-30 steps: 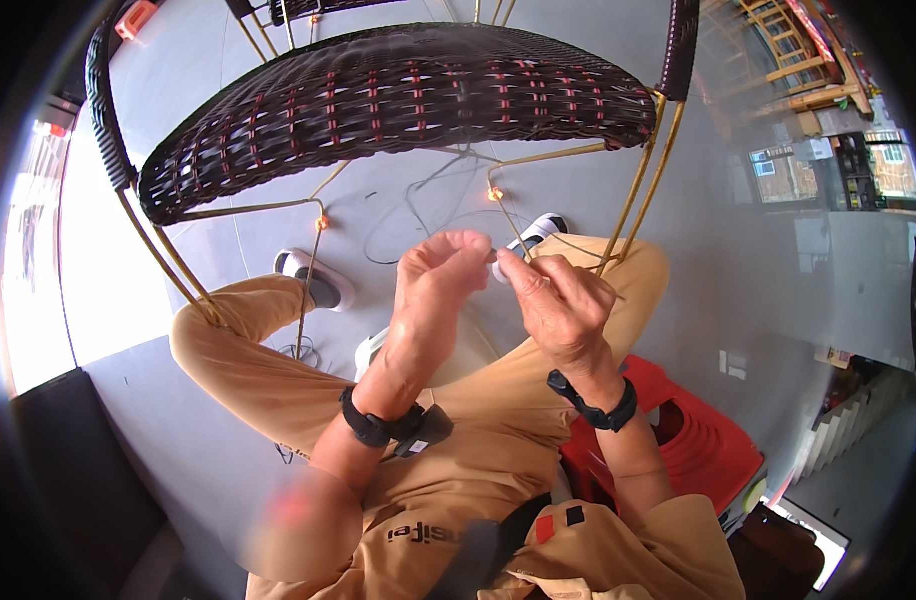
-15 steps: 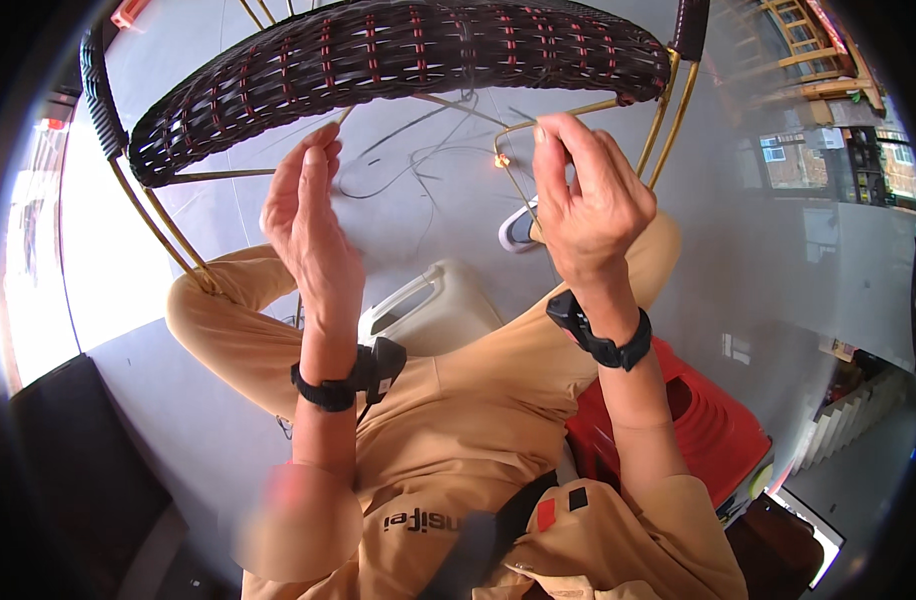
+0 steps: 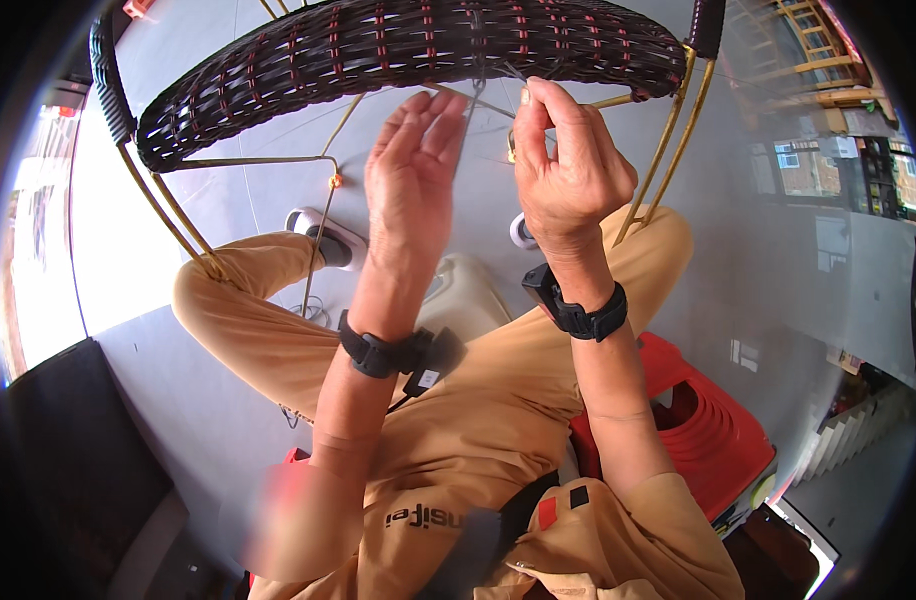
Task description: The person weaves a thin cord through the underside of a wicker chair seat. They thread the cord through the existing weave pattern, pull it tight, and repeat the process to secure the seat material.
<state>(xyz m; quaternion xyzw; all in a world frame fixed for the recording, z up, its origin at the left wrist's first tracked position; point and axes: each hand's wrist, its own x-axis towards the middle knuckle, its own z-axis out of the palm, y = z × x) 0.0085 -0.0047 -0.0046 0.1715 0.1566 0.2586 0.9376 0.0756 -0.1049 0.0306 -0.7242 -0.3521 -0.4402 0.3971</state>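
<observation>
A woven dark brown and red wicker panel [image 3: 378, 55] of a chair arches across the top, above both my hands. My left hand [image 3: 413, 175] is just below its middle, open with the fingers extended and slightly blurred. A thin dark strand [image 3: 467, 130] hangs from the weave beside those fingers; whether they touch it I cannot tell. To the right, my right hand [image 3: 573, 165] is closed in a pinch close under the weave. A thin dark strand end [image 3: 515, 71] meets its fingertips, though the grip itself is mostly hidden.
Gold metal legs [image 3: 668, 140] of the chair stand at both sides, the left ones against my knee. A pale plastic stool [image 3: 468, 285] is between my legs. Beside my right forearm sits a red plastic stool [image 3: 713, 420]. A black seat [image 3: 88, 450] is at lower left.
My left hand has moved right, towards the panel's middle, and its fingers have opened out. My right hand has shifted slightly left and up, still pinched.
</observation>
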